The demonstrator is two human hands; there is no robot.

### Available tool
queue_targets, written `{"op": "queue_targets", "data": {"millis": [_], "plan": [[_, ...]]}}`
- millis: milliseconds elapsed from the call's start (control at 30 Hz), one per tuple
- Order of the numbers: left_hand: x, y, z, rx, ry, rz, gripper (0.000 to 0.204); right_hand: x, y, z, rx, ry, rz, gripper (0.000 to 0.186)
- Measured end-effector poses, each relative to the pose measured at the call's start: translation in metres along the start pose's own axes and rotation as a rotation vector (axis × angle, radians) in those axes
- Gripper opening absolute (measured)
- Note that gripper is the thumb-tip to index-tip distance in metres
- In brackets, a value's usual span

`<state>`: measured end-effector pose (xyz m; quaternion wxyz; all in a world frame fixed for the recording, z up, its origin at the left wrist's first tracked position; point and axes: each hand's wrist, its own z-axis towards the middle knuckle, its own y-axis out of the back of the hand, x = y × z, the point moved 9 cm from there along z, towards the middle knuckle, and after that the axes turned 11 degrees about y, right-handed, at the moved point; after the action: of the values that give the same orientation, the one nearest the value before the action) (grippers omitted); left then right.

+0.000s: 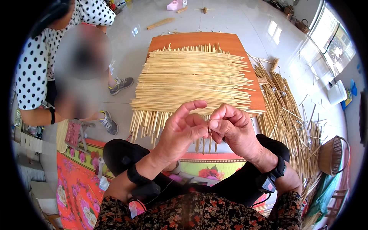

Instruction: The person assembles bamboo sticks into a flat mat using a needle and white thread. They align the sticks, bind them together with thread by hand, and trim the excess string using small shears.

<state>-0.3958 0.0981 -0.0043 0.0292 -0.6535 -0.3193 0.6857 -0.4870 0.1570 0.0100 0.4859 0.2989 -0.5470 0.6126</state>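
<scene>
Both my hands are raised over the near edge of a mat of straw stalks [191, 80]. The mat's stalks lie side by side on an orange-brown board [226, 38], with loose ends sticking out toward me. My left hand [180, 128] pinches thumb to fingertip, one finger stretched out above. Right beside it, my right hand [235, 130] also pinches, its fingertips almost meeting the left ones. Whatever small, dark, thin thing lies between the fingertips is too small to name. Straw ends hang just below my fingers.
A big heap of loose stalks [283, 111] covers the floor at right, near a wicker basket [331, 155] and a white bucket [337, 92]. At left another person in a dotted top [32, 73] sits close to the board. A floral cloth [82, 188] lies at lower left.
</scene>
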Motion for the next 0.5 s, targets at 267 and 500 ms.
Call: {"op": "queue_targets", "data": {"millis": [267,500], "plan": [[-0.002,-0.008,-0.005,-0.043,0.005,0.023,0.052,0.008,-0.002,-0.004,-0.004,0.044,0.009,0.011],[-0.033,-0.021,-0.015,-0.161,-0.341,0.576,0.033,0.008,0.000,-0.008,-0.031,0.025,-0.059,0.010]]}}
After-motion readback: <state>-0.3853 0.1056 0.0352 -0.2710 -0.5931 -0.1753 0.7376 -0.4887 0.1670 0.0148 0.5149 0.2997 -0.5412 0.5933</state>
